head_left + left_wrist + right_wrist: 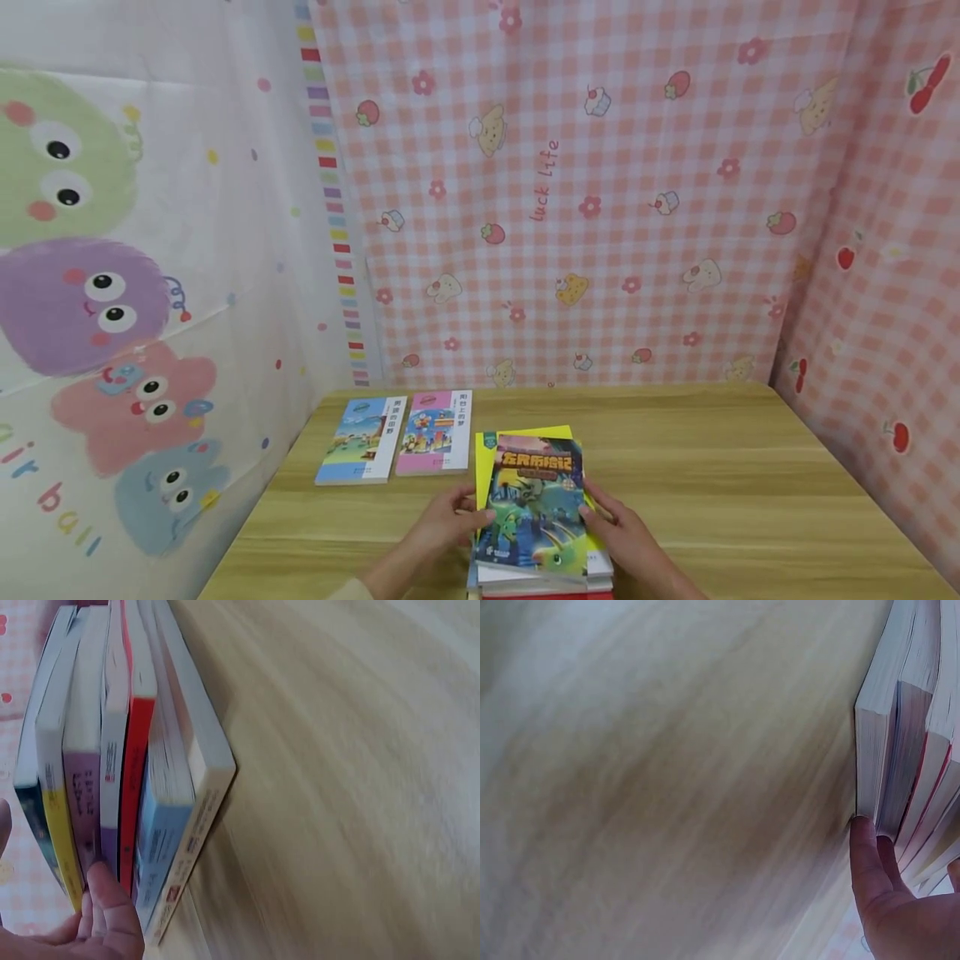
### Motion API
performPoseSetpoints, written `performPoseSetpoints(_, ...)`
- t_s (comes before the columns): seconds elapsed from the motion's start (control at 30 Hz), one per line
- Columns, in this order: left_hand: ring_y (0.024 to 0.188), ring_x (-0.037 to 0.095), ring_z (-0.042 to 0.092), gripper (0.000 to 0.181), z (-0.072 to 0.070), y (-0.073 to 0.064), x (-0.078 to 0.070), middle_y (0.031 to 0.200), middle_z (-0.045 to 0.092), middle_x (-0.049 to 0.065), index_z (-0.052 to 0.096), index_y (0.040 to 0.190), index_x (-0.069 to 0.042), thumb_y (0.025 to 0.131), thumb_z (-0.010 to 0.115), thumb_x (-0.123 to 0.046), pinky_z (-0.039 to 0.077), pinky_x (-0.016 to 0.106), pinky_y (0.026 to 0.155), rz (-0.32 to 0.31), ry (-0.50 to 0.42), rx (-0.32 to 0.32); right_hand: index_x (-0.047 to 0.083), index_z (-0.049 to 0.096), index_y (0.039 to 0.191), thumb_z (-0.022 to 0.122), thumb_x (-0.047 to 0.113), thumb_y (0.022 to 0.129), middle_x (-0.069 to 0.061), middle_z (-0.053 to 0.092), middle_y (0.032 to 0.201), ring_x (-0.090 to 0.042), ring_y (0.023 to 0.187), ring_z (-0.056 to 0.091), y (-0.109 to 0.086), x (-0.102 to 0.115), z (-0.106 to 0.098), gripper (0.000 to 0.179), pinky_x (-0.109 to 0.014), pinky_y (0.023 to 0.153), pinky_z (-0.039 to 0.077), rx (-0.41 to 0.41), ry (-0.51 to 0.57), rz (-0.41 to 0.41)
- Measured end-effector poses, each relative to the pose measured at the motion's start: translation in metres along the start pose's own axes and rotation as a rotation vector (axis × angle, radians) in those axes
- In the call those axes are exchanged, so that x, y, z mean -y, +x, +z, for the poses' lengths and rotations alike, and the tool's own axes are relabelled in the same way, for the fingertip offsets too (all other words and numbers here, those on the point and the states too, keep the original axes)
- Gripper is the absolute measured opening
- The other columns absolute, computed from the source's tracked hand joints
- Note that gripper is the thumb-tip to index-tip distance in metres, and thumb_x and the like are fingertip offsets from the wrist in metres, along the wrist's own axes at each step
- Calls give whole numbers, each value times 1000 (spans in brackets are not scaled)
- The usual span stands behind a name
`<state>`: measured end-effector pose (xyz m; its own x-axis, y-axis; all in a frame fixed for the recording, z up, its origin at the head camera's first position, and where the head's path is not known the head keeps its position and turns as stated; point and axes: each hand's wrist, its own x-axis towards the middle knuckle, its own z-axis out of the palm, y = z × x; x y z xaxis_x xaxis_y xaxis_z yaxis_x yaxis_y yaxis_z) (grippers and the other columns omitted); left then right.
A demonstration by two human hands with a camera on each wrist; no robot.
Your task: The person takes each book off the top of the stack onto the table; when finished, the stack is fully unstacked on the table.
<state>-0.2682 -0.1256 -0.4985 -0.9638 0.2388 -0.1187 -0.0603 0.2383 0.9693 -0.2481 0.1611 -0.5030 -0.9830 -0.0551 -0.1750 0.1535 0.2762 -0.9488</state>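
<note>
Left hand (442, 521) and right hand (626, 533) pressing straight fingers against stack of books (536, 521). Resting on wooden table (750, 500)

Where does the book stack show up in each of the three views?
Head: the stack sits bottom centre, between the left hand and right hand.
Left wrist: upper left, spines facing the camera, a finger on them.
Right wrist: far right edge, page edges showing.
Shared landmark: the wooden table.
</note>
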Motion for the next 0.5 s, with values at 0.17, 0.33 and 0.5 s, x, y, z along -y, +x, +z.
performPoseSetpoints(0.17,86,23,57,66,8,0,-2,101,57,13,48,135,7,83,81,-16,55,35,69,-23,5,-66,6,42,150,48,18,105,-31,36,150,-29,102,65,0,0,0,48,-44,82,55,-33,46,-18)
performPoseSetpoints(0.33,86,23,56,68,14,1,-3,99,56,13,47,132,9,79,84,-10,55,35,68,-31,12,-109,6,40,151,47,5,102,-30,35,151,-31,103,64,2,-1,1,49,-43,77,57,-14,112,4)
performPoseSetpoints(0.5,85,22,56,64,10,2,1,98,56,12,49,133,6,80,83,-10,54,34,67,-46,12,-108,5,43,150,53,3,100,-31,41,146,-39,110,62,4,-2,1,51,-45,79,57,-15,47,-29)
